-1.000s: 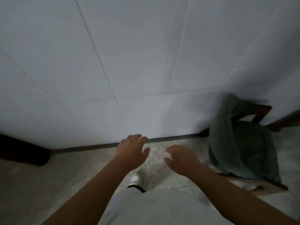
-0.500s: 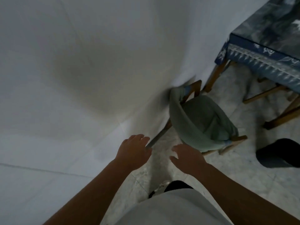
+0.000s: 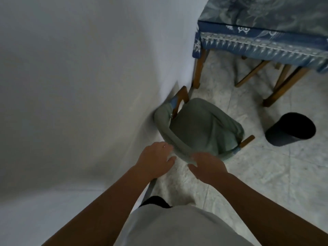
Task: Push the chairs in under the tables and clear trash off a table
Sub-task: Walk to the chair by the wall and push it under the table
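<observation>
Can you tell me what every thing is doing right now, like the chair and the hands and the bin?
chair: out from the table, by the wall, draped in green cloth.
left hand: at the chair's back rail, fingers loosely bent.
right hand: on the back rail; its grip is hidden.
table: covered with a blue cloth.
bin: upright on the floor; inside too dark to see.

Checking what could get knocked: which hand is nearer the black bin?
Right. The right hand rests at the chair back, left of the black bin; the left hand is farther left.
</observation>
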